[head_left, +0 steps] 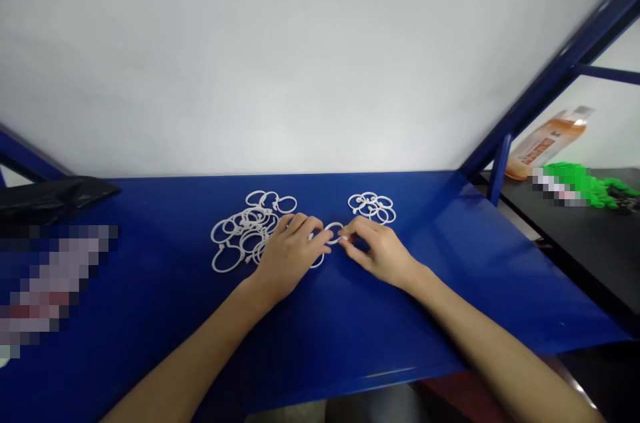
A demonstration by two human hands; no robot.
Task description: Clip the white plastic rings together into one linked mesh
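Observation:
A thin white ring with a small knob [335, 224] lies between my two hands, just above the tabletop. My right hand [383, 251] pinches its right side between thumb and forefinger. Curled over more white loops, my left hand [293, 250] has its fingertips at the ring's left side; a bit of white shows between its fingers. Part of another ring [317, 262] sticks out under that hand. To the left spreads a loose pile of similar rings [229, 259], partly covered by the hand. A smaller cluster of rings [371, 208] lies behind my right hand.
The blue tabletop [350, 336] meets a pale wall [320, 63] at the back. A black bag [60, 196] lies at the left. Beyond the blue frame post [499, 168] on the right, an orange-and-white package [550, 143] and green items [575, 183] sit on a dark surface.

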